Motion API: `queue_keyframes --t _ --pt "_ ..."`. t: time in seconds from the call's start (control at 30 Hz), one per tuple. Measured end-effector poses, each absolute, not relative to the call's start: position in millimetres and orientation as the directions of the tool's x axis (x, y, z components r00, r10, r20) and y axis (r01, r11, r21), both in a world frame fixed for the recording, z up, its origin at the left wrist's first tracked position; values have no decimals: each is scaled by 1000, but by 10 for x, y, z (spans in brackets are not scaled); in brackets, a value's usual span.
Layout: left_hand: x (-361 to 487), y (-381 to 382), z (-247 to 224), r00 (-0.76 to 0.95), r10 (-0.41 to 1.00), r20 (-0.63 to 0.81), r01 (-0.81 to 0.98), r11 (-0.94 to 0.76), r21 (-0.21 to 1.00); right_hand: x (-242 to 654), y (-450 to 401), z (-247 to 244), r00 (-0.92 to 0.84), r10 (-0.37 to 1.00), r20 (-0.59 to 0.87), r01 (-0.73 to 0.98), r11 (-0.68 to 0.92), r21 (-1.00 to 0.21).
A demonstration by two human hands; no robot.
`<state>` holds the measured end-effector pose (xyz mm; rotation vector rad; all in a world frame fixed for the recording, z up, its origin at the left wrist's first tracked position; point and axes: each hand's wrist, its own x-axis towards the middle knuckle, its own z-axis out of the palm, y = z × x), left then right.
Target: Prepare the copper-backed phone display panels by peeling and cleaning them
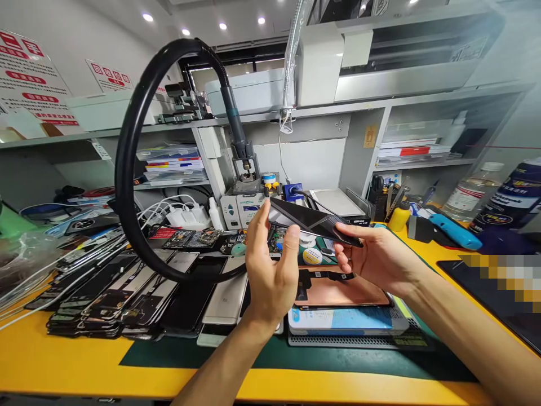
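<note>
Between my two hands is a thin black phone screen (310, 217), tilted, with glossy reflections on its face. My right hand (380, 254) pinches its right end, thumb on top and fingers curled beneath. At its left end is my left hand (270, 265), fingers along the edge and thumb in front. Below the hands, a copper-coloured phone panel (338, 290) with a black flex cable rests on a white and blue box (346, 321). Left of that box, a gold phone back (224, 296) lies beside a black phone screen (194, 293).
Stacked phone screens (101, 304) fill the left of the green mat (253, 358). A thick black hose (122, 169) loops up from the bench. Behind stands a soldering station (243, 206). Bottles (469, 192) and a blue-handled tool (456, 231) are on the right.
</note>
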<state>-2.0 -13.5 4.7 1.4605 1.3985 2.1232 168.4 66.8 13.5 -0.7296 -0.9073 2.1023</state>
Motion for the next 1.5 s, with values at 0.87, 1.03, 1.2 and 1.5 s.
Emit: queue_keyframes --t 0.87,1.03,1.2,1.5 --pt "-168 4 -9 -641 462 613 312 -573 758 1712 671 205 -535 830 -158 -408 -418 -812" --pt "-156 -16 -10 -655 484 581 332 -506 796 1713 655 193 -551 828 -106 -377 -361 -853" --pt "-177 -22 -8 -620 486 616 411 -468 783 1713 660 198 -532 836 -131 -357 -362 -861" --pt "-206 11 -19 -636 366 680 441 -551 709 1732 689 219 -524 829 -194 -388 -435 -812"
